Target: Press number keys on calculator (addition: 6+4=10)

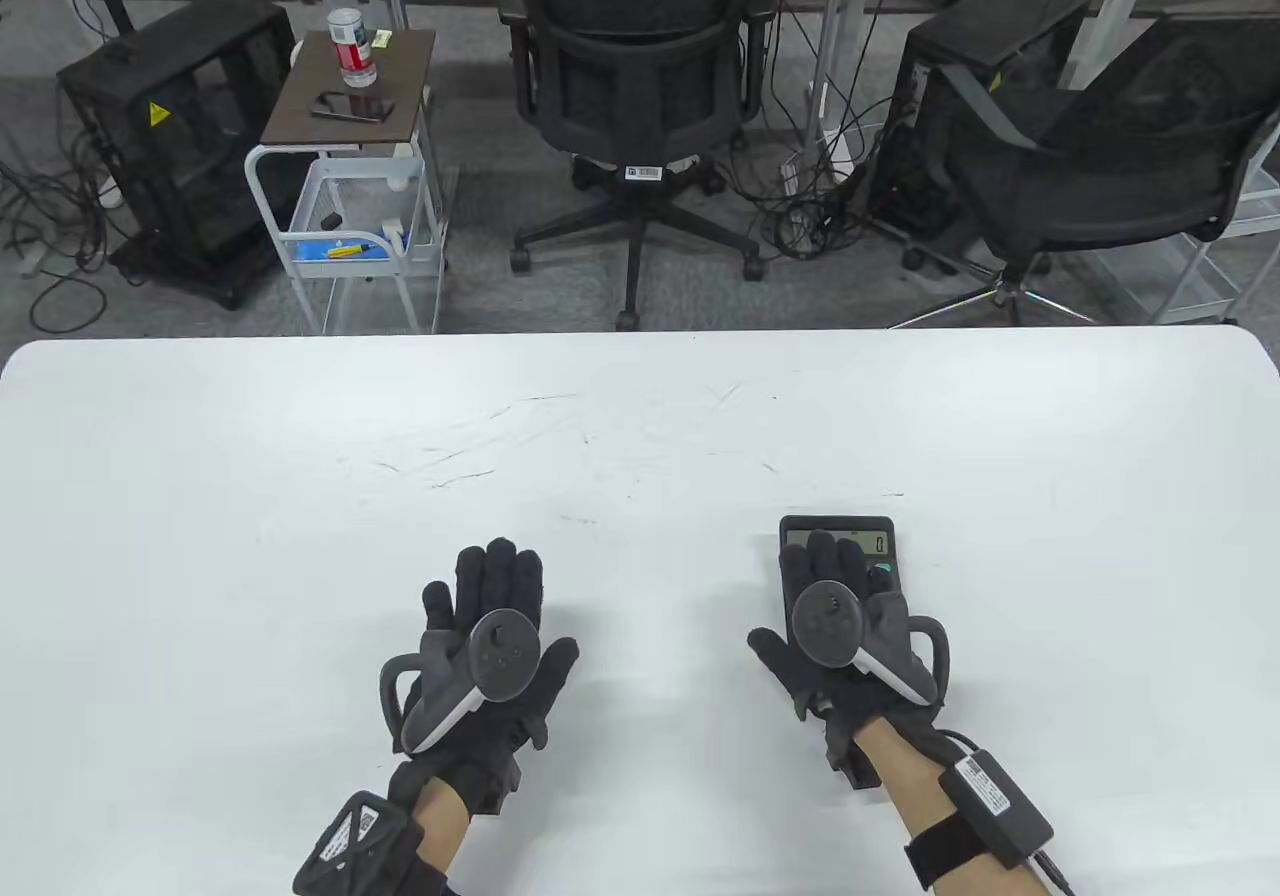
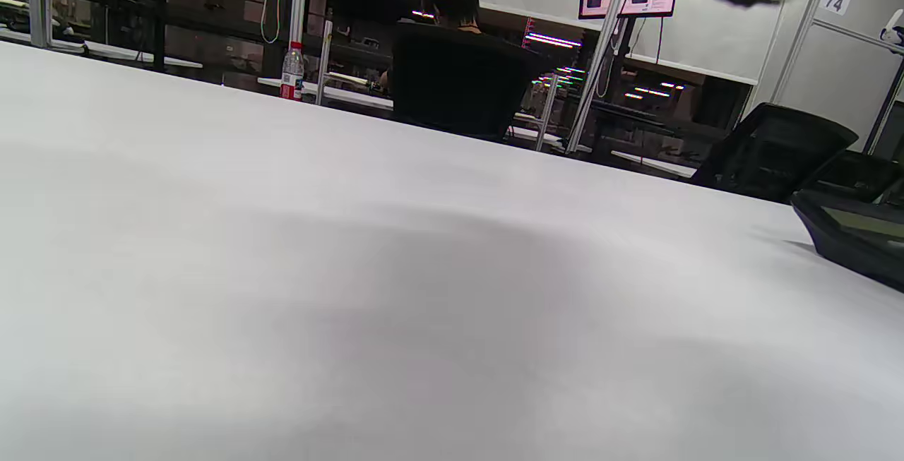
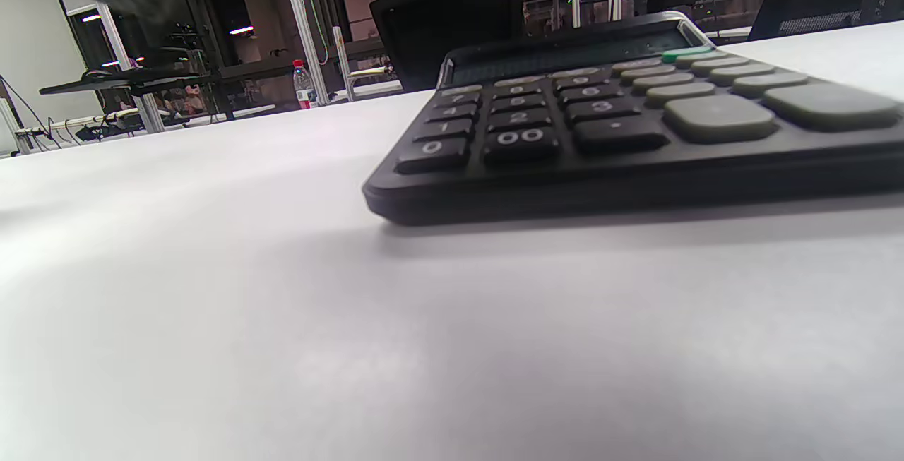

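Observation:
A black calculator (image 1: 858, 539) lies on the white table (image 1: 300, 496) at the front right; its display reads 0. My right hand (image 1: 835, 626) is spread over its keypad and hides most keys in the table view; whether a finger touches a key cannot be told. The right wrist view shows the calculator (image 3: 621, 122) close up with black number keys and grey function keys, with no finger on the keys seen there. My left hand (image 1: 490, 636) lies flat and open on the table, left of the calculator, holding nothing. The calculator's corner (image 2: 854, 238) shows in the left wrist view.
Beyond the table's far edge stand two black office chairs (image 1: 640, 86), a small cart with a water bottle (image 1: 350, 36) and a phone, and computer cases with cables on the floor.

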Available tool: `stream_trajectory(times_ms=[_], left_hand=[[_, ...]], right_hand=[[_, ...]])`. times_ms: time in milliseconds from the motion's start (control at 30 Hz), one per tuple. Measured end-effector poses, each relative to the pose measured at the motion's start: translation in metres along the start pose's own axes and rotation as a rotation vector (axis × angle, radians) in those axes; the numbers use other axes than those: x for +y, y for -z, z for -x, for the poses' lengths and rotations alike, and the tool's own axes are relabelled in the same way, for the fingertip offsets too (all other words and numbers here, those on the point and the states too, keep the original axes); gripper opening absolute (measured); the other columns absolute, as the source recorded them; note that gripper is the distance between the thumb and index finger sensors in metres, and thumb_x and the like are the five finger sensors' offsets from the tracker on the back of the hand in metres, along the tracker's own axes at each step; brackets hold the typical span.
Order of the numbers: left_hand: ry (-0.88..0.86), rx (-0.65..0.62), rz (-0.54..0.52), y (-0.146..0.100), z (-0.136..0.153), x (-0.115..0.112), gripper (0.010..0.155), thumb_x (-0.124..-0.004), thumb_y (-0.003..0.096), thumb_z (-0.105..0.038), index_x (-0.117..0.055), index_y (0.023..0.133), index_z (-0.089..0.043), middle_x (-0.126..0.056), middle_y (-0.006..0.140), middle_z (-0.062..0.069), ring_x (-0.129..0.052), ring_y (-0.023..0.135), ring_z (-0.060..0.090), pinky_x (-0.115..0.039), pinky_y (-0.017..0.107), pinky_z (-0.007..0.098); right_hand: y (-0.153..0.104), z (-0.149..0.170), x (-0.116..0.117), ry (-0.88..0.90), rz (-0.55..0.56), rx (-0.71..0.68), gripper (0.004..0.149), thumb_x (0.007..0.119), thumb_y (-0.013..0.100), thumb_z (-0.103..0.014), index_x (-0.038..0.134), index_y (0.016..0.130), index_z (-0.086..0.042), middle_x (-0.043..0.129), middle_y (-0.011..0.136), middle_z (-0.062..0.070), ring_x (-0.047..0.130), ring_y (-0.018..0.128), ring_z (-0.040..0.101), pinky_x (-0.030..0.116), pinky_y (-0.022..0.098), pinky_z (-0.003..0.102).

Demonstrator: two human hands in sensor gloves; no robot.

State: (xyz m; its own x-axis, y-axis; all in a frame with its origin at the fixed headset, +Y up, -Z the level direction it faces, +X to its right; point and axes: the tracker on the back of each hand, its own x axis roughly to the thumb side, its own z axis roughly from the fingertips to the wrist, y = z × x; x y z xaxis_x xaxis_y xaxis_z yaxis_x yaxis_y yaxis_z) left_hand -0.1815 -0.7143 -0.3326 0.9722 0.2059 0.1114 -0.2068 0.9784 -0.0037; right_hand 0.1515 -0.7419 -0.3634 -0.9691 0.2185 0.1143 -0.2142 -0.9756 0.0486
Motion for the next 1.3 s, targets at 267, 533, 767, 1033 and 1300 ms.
stream_trajectory(times_ms=[267,533,767,1033,1300], left_hand=[[0.005,0.009,0.019,0.001,-0.001,-0.001,0.085,-0.067,0.0438,-0.064,-0.021,0.108,-0.031,-0.015,0.121,-0.007,-0.011,0.114,0.025,-0.014,0.079,0.056],[-0.002,0.008,0.042,0.001,-0.002,-0.004,0.085,-0.067,0.0439,-0.064,-0.022,0.108,-0.031,-0.015,0.121,-0.006,-0.012,0.114,0.025,-0.014,0.079,0.057],[-0.011,0.001,0.054,0.003,-0.004,-0.005,0.085,-0.067,0.0441,-0.063,-0.023,0.108,-0.031,-0.015,0.121,-0.006,-0.012,0.114,0.025,-0.014,0.079,0.057],[-0.01,0.005,0.072,0.003,-0.005,-0.009,0.084,-0.067,0.0442,-0.063,-0.023,0.108,-0.031,-0.016,0.121,-0.006,-0.011,0.114,0.025,-0.014,0.079,0.057],[-0.002,0.012,0.079,0.002,-0.004,-0.01,0.084,-0.067,0.0444,-0.063,-0.023,0.108,-0.031,-0.015,0.121,-0.006,-0.011,0.113,0.025,-0.014,0.079,0.057]], right_hand=[[-0.001,0.001,-0.001,-0.002,-0.009,0.011,0.089,0.065,0.04,-0.067,0.023,0.108,-0.027,0.02,0.118,0.013,0.023,0.106,0.044,0.028,0.072,0.061],[0.002,0.006,-0.003,-0.035,0.016,0.06,0.093,0.068,0.038,-0.071,0.023,0.108,-0.029,0.021,0.119,0.012,0.025,0.106,0.048,0.032,0.071,0.069],[0.025,0.024,0.002,-0.021,0.0,0.207,0.099,0.073,0.035,-0.077,0.019,0.108,-0.037,0.015,0.119,0.012,0.029,0.101,0.063,0.037,0.068,0.075],[0.056,0.03,0.017,-0.04,-0.192,0.358,0.104,0.075,0.033,-0.081,0.012,0.106,-0.042,0.002,0.116,0.016,0.032,0.095,0.072,0.046,0.064,0.079],[0.056,0.027,0.018,-0.092,-0.114,0.357,0.104,0.08,0.032,-0.08,0.018,0.106,-0.043,0.011,0.117,0.018,0.051,0.093,0.074,0.063,0.063,0.076]])
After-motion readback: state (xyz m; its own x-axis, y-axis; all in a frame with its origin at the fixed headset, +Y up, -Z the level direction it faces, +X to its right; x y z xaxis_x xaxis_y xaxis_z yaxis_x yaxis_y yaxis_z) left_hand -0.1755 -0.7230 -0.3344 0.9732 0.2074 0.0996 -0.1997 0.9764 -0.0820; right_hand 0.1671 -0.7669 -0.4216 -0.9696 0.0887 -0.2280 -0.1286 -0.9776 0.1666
